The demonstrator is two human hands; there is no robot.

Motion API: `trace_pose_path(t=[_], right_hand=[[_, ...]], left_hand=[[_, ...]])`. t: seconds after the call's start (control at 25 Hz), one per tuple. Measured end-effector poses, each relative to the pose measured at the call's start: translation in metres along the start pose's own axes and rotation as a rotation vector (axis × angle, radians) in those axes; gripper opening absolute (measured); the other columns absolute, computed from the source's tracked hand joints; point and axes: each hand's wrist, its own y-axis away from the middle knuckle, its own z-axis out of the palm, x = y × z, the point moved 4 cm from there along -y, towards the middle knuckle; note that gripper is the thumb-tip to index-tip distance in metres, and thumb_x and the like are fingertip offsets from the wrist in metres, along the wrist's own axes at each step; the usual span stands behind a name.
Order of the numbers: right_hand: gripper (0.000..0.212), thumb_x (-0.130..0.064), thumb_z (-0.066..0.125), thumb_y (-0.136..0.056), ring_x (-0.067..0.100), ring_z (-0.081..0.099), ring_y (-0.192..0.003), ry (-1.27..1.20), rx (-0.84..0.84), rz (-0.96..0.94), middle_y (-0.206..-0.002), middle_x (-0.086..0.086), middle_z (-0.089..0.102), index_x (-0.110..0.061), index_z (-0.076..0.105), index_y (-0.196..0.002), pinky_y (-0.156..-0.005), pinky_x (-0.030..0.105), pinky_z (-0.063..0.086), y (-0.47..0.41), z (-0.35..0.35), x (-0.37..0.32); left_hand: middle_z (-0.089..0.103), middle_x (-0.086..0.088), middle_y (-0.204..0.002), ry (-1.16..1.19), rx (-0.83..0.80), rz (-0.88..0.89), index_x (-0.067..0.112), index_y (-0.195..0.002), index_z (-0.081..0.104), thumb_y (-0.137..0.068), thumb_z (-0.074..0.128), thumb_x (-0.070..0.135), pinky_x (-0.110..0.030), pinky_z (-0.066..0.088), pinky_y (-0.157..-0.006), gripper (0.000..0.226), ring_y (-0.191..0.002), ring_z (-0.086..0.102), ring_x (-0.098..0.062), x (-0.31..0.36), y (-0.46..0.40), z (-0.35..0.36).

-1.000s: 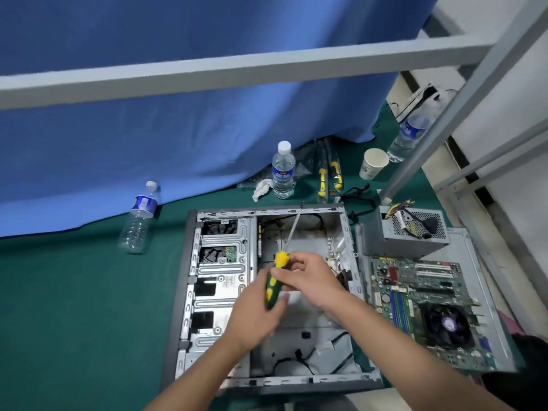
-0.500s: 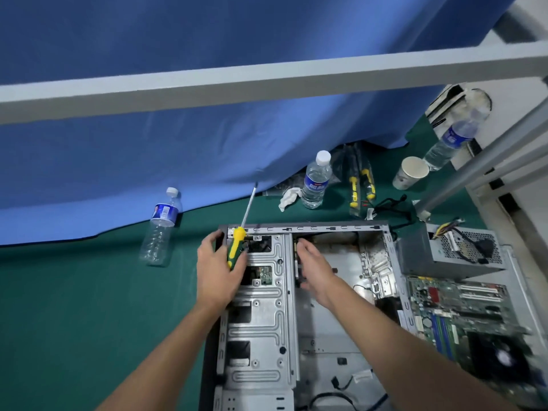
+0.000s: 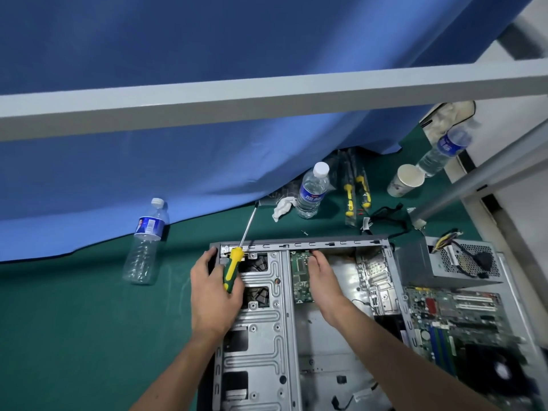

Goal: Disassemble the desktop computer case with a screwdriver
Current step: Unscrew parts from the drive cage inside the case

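Atop the gutted case (image 3: 267,336), his left hand (image 3: 212,295) clutched the screwdriver (image 3: 232,269) idle, right hand (image 3: 321,280) gripping the drive (image 3: 301,277); a yank might snag cables.

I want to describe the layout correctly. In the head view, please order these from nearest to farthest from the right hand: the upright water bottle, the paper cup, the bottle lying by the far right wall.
From the right hand:
1. Upright water bottle, just beyond the computer case, beside a crumpled tissue.
2. Paper cup, farther back and right.
3. Lying bottle, behind the cup at the far right.
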Motion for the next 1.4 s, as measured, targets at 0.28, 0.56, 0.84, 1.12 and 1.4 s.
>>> trace_pose_path(t=[0.28,0.56,0.84,1.12,1.4], right_hand=[[0.051,-0.033,0.044,-0.104,0.021,0.032,-0.142,-0.005,-0.003,-0.029,-0.157,0.001,0.033,-0.025,0.029,-0.152,-0.113,0.037,0.027,-0.001,-0.008,0.002],[0.036,-0.024,0.04,-0.106,0.016,0.049,-0.115,-0.031,0.153,-0.101,-0.15,0.002,0.041,-0.042,0.045,-0.136,-0.094,0.036,0.039,0.022,-0.054,-0.005],[0.038,-0.022,0.039,-0.105,0.025,0.036,-0.14,-0.062,0.339,-0.155,-0.156,0.001,0.034,-0.035,0.046,-0.14,-0.11,0.046,0.034,0.071,-0.1,-0.009],[0.041,-0.029,0.043,-0.105,0.026,0.031,-0.142,-0.217,0.226,-0.056,-0.157,0.002,0.033,-0.029,0.041,-0.146,-0.114,0.049,0.023,0.108,-0.132,-0.006],[0.046,-0.037,0.046,-0.102,0.028,0.024,-0.146,-0.2,0.002,0.019,-0.16,0.001,0.025,-0.038,0.036,-0.147,-0.113,0.058,0.021,0.126,-0.157,0.004]], left_hand=[[0.036,-0.009,-0.148,-0.022,-0.004,0.007,0.005,-0.117,0.066,-0.085,0.069,0.02,-0.041,0.033,-0.114,0.035,-0.137,0.03,-0.023,-0.002,0.0,0.003],[0.036,-0.01,-0.148,-0.043,0.004,0.014,0.0,-0.112,0.066,-0.085,0.07,0.021,-0.039,0.035,-0.112,0.034,-0.136,0.031,-0.024,-0.003,-0.002,0.004],[0.036,-0.009,-0.148,0.017,-0.004,-0.008,0.001,-0.112,0.067,-0.085,0.072,0.024,-0.042,0.033,-0.112,0.036,-0.137,0.031,-0.025,0.0,0.0,0.0],[0.069,-0.001,-0.094,0.606,-0.4,-0.154,0.018,-0.086,0.07,-0.078,0.072,0.051,-0.048,0.052,-0.094,0.035,-0.088,0.066,-0.018,0.084,0.052,-0.001],[0.072,-0.01,-0.087,1.018,-0.537,-0.511,0.008,-0.092,0.064,-0.082,0.076,0.005,-0.037,0.059,-0.06,0.015,-0.075,0.073,-0.02,0.146,0.095,0.016]])
